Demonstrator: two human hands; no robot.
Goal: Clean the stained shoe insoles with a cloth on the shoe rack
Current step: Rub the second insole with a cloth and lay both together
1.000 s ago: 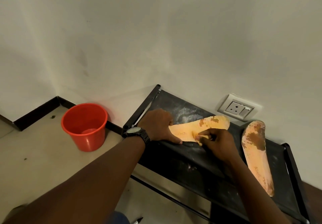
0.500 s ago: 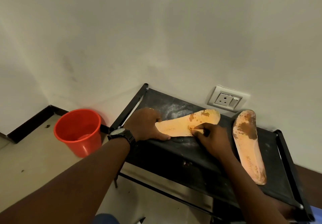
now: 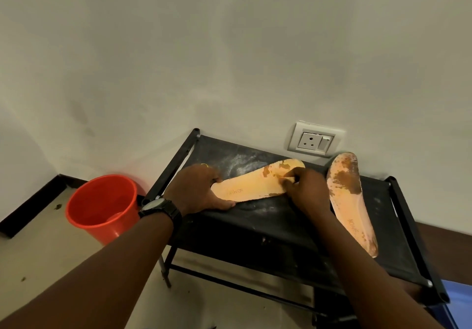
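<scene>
Currently, head view: only one camera, looking down at a black shoe rack (image 3: pixel 255 229) standing against a pale wall (image 3: pixel 229 60).
Left hand (image 3: pixel 196 188): lying palm-down with fingers spread on the heel end of the left insole (image 3: pixel 251 184), pressing it flat against the rack top; thumb is touching the near edge, nothing is being clasped.
Right hand (image 3: pixel 306 190): fingers are curling and pinching at the insole's toe half, just beside the brown stains; something small may be pinched there, but whether a cloth is being held cannot be told.
Left insole: lying flat near the middle of the rack top, heel pointing left and toe pointing far right; brown patches are showing at the toe, print is showing near the heel.
Right insole (image 3: pixel 350 201): lying apart on the right side of the rack, running near to far; its toe end is resting up against the wall, carrying a large brown stain, with smaller marks at the near heel.
Rack surface: showing whitish powdery smears around the left insole.
Wristwatch (image 3: pixel 159 208): sitting on the left wrist, dark strap.
Red bucket (image 3: pixel 102 206): standing on the floor (image 3: pixel 38 264) left of the rack, close to its left frame.
Wall socket (image 3: pixel 314 142): sitting on the wall just beyond the rack's far edge, between the two insoles' toe ends.
</scene>
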